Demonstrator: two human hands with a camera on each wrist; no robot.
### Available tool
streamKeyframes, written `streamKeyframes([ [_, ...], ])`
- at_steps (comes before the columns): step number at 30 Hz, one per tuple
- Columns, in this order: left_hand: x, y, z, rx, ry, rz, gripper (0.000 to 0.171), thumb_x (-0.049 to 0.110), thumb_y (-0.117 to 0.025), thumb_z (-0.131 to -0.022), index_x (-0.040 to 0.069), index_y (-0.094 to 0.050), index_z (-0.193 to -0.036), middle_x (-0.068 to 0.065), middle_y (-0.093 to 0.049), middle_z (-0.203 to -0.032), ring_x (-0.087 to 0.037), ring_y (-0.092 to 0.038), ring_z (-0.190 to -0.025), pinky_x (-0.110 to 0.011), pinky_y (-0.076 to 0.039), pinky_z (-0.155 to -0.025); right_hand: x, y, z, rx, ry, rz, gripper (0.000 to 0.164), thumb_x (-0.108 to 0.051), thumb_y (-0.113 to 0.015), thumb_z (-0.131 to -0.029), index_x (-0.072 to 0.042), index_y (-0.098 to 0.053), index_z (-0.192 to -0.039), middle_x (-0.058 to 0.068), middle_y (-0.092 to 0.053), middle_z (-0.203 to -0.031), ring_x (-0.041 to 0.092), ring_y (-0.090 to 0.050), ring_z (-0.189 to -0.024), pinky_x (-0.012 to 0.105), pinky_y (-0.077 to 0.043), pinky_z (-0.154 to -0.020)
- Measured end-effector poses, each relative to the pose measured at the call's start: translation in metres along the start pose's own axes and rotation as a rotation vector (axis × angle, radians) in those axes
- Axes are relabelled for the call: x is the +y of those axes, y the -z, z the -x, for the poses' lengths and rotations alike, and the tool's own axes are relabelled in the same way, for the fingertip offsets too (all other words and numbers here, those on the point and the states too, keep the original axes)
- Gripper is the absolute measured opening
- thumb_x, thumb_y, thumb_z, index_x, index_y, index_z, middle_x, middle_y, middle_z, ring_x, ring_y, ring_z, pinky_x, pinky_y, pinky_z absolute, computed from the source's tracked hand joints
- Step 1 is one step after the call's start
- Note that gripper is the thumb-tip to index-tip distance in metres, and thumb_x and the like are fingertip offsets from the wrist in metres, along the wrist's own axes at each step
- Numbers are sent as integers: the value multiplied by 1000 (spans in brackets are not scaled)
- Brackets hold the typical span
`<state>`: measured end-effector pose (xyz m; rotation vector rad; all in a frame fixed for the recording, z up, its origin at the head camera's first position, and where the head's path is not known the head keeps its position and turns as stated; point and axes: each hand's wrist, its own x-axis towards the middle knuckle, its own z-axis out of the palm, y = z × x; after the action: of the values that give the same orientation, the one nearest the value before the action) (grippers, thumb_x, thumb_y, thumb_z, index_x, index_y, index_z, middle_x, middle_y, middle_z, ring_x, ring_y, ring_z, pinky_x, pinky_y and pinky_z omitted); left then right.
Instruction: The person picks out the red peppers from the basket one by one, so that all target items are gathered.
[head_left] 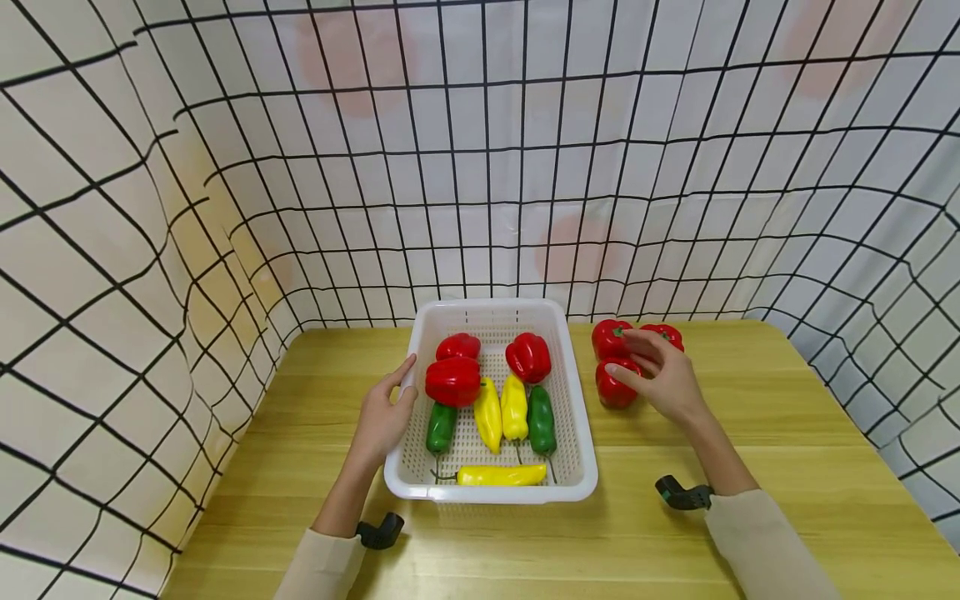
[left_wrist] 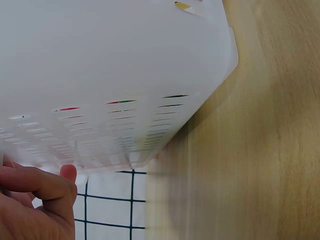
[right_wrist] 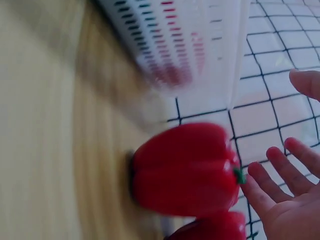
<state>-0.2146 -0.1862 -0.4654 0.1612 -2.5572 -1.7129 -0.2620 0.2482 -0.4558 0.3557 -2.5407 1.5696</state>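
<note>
A white plastic basket (head_left: 491, 492) holds three red bell peppers (head_left: 453, 382), three long yellow peppers (head_left: 501, 475) and two green peppers (head_left: 541, 421). My left hand (head_left: 382, 421) grips its left rim, with the thumb at the edge; in the left wrist view the fingers (left_wrist: 55, 192) bend beside the perforated wall. To the right of the basket, red bell peppers (head_left: 617, 392) stand on the table in a small group. Over them hovers my right hand (head_left: 667, 383), fingers spread and holding nothing. The right wrist view shows a gap between its thumb and fingers, close to a bell pepper (right_wrist: 187, 170).
The wooden table (head_left: 495, 550) carries the basket and the peppers. White cloth with a black grid (head_left: 502, 167) rises behind the table and along both sides. A black wrist camera (head_left: 381, 531) sits on the left wrist, another (head_left: 682, 493) on the right.
</note>
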Motion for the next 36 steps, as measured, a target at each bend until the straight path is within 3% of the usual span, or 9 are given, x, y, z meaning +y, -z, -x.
streamKeyframes([
  [5, 2, 0, 0, 1, 1, 0, 51, 25, -50, -102, 38, -51, -151, -9, -43, -161, -40, -63, -114, -47, -65, -71, -16, -8, -10, -51, 21, -48, 69, -27, -79, -91, -10, -47, -150, 18, -51, -150, 39, -51, -138, 38, -44, -110],
  [15, 3, 1, 1, -3, 15, -5, 50, 28, -50, -102, 41, -51, -151, -8, -42, -161, -40, -64, -110, -46, -65, -69, -61, -33, -27, -167, 106, -93, 67, -17, -78, -91, -9, -47, -150, 15, -49, -152, 38, -48, -141, 50, -45, -112],
  [25, 3, 0, 2, -9, 36, -1, 51, 29, -50, -102, 42, -50, -151, -10, -42, -161, -40, -67, -102, -45, -65, -66, -101, -62, -41, -260, 145, -132, 69, -22, -81, -87, -14, -50, -148, 11, -51, -151, 37, -53, -137, 58, -47, -112],
  [36, 2, 0, 0, 9, 26, -10, 51, 28, -53, -101, 42, -52, -150, -9, -45, -159, -40, -66, -106, -45, -65, -67, -109, -97, -58, -339, 157, -86, 64, -23, -82, -86, -14, -54, -143, 13, -54, -148, 34, -57, -132, 58, -49, -108],
])
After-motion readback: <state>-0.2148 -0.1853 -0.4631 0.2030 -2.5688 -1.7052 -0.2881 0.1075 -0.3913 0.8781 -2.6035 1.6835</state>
